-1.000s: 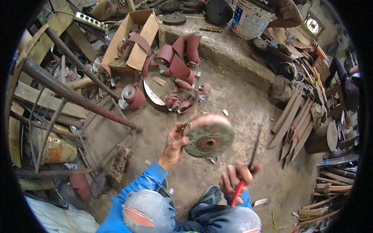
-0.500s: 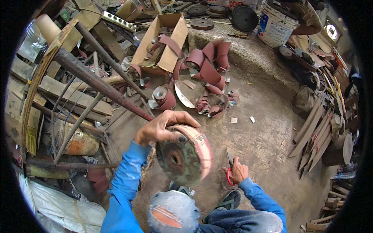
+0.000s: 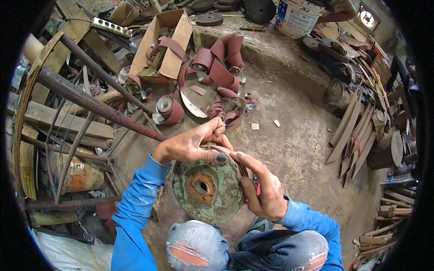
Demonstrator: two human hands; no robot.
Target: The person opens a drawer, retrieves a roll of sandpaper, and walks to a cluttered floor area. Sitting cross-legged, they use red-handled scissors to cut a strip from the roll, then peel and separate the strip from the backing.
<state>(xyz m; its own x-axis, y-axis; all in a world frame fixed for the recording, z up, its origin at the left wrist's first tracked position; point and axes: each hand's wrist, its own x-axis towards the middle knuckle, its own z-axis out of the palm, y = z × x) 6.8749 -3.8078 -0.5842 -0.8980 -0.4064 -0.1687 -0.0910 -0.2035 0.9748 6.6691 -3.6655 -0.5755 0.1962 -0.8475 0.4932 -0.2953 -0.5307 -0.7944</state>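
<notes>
A worn green disc wheel with an orange hub and a centre hole stands on edge above my knee. My left hand grips its top rim, fingers curled over the edge. My right hand presses flat against the wheel's right rim, and a red-handled tool shows between its fingers and the wheel. Both sleeves are blue; my knees in torn grey jeans are below.
Rolls and strips of reddish-brown abrasive belt lie on the dirt floor beside an open cardboard box. Rusty pipes and timber are at the left. A white bucket stands far back, wooden slats at the right.
The wheel came down from arm's length toward my lap and turned its face to me. My right hand left the floor and came up against the wheel's rim.
</notes>
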